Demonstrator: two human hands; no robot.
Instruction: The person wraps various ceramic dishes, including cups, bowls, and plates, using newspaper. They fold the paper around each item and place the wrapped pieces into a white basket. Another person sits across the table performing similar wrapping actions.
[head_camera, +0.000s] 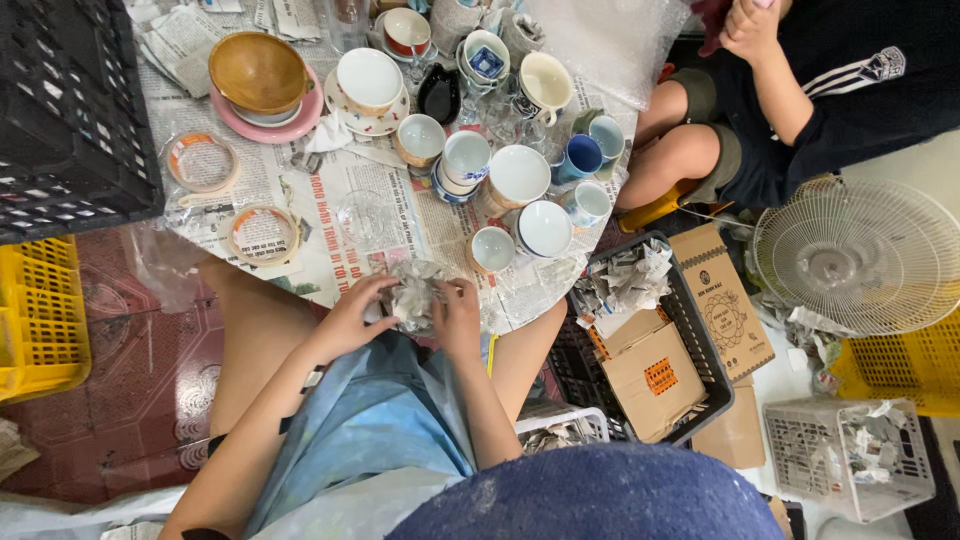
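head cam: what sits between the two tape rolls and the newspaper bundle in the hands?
A clear glass dish on the newspaper sheet, between the tape rolls and the bundle held by the left hand and right hand.

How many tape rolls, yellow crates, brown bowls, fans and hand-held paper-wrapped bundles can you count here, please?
Tape rolls: 2
Yellow crates: 2
Brown bowl: 1
Fan: 1
Paper-wrapped bundle, held in both hands: 1
Total: 7
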